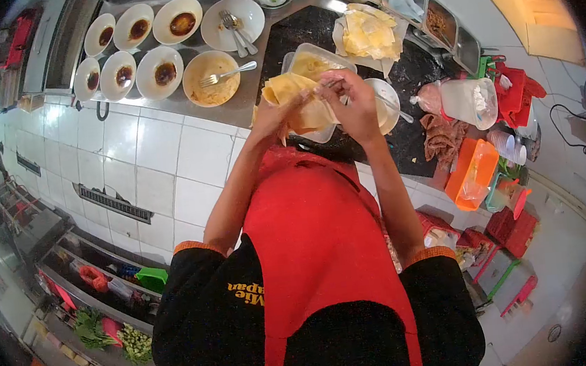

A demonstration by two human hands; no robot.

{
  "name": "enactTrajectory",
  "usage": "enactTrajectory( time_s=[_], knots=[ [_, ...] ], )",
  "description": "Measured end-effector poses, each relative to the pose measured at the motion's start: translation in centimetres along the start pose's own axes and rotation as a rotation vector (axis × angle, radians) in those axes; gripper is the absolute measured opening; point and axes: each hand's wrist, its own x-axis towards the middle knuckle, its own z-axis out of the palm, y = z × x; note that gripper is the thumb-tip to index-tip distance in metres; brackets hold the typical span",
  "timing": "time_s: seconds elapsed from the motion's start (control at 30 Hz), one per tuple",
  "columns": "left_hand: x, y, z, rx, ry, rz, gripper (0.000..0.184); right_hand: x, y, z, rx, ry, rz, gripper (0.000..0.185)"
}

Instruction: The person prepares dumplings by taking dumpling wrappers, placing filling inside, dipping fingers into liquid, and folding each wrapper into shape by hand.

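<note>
My left hand (275, 120) is closed around thin yellow wonton wrappers (308, 120), which fan out between my two hands. My right hand (354, 101) is at their right edge, thumb and fingers pinched together; what lies between those fingertips is too small to make out. Both hands are above a clear plastic container (327, 52) with something yellowish inside. Beyond it, on the dark work surface, lies a larger pile of yellow wrappers (369, 31) on a pale sheet. A white bowl (388, 94) with a metal utensil stands just right of my right hand.
Several white bowls (165, 87) with dark sauce stand at the upper left. Close by are a used bowl with a fork (211, 79) and a bowl with cutlery (231, 22). At right are metal food trays (441, 22), a brown cloth (443, 135) and an orange basket (472, 173).
</note>
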Motion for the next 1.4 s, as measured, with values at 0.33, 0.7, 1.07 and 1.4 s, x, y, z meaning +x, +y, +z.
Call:
enactTrajectory(
  time_s=[0.33,0.7,1.07,1.4],
  knots=[
    [0.1,0.1,0.9,-0.003,0.018,0.036,0.038,1.0,-2.5,-2.5,-0.363,-0.194,-0.240,0.034],
    [-0.1,0.4,1.4,0.080,0.057,0.069,0.036,0.6,-0.8,-2.9,-0.256,-0.271,-0.177,0.042],
    [-0.9,2.8,3.7,-0.295,0.121,-0.038,0.039,0.2,-0.8,-1.0,0.309,0.055,0.113,0.026],
    [-0.2,1.8,3.0,0.189,0.016,0.216,0.027,2.7,-3.6,-2.7,0.053,-0.207,0.188,0.029]
  ],
)
